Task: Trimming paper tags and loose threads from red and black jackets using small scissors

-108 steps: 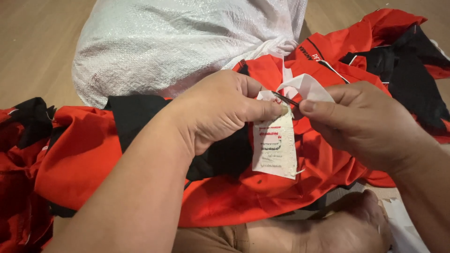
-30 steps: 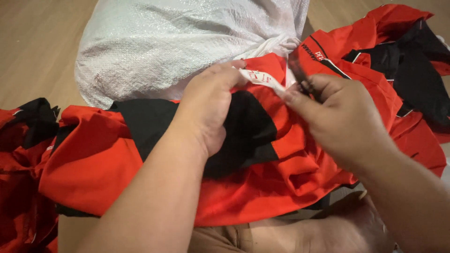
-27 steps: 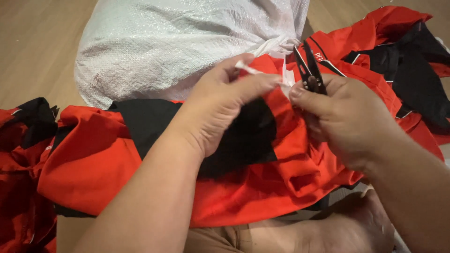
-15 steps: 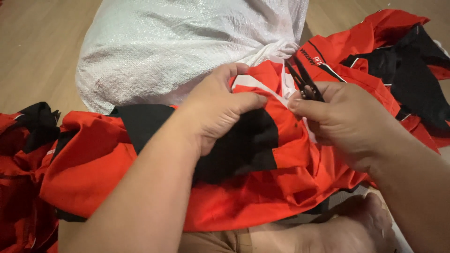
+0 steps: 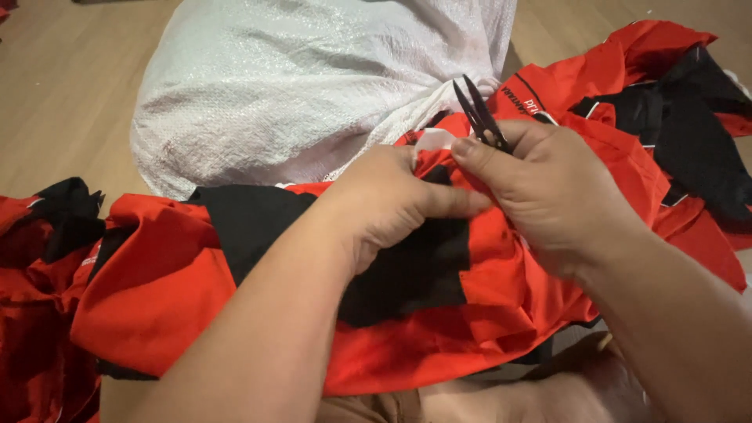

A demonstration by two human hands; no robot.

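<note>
Over the lap, both hands pinch a red-and-black garment.
Left hand grips fabric by a white tag; right hand holds black thread snips.

Both hands pinch the red-black garment just below the white sack; right hand holds black snips, left hand grips fabric.

The one camera sits on my head and looks down. It is very close to my left hand and right hand. The floor shows farther off.
</note>
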